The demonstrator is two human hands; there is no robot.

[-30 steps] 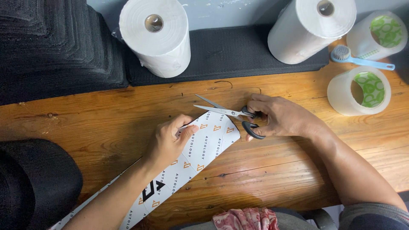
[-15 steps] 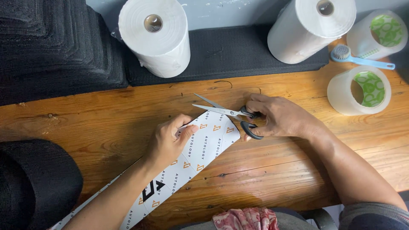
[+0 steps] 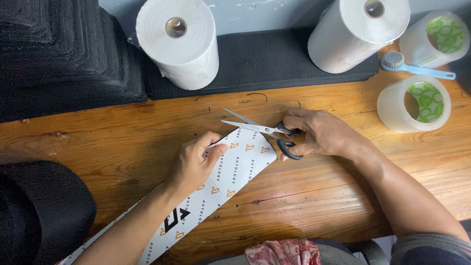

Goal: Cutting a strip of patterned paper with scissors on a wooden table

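Scissors [image 3: 255, 128] sit blades apart at the top end of that white printed strip [image 3: 216, 184] on the wooden table [image 3: 343, 196], your right hand [image 3: 324, 132] fingers hooked through the handles, left hand [image 3: 196, 162] pinching the strip's edge, so watch that thumb, it'll likely get nicked if the strip slides

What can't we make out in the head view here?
- Near end of the white printed strip: runs off the bottom edge.
- Strip edge under the left hand: covered by its fingers.
- Scissors handles: partly wrapped by the right hand.
- Black stack: cut off at the left and top edges.
- Red patterned cloth: cut by the bottom edge.
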